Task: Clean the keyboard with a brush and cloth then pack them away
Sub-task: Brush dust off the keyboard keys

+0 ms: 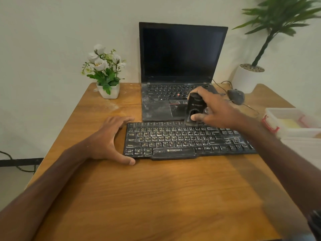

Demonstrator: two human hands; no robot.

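**Figure: Brush held at the keyboard's far key row**

The right hand (214, 108) grips a black, block-shaped plastic brush (194, 106), thumb on its near face and fingers wrapped behind. Just below the grip, the brush's lower end meets the far key row of the dusty black plastic keyboard (173, 141), which lies flat on the wooden table (156, 192). The left hand (107, 138) is spread and holds nothing, bracing the keyboard's left end. We judge the brush light and rigid, best held by its body. The keyboard looks stiff and light and may slide — hence the brace. The bristles are blurred and partly hidden. Right of the grip, a clear plastic box (278, 113) is cut off; the pale yellow shape (290, 124) inside may be the cloth — we cannot tell.
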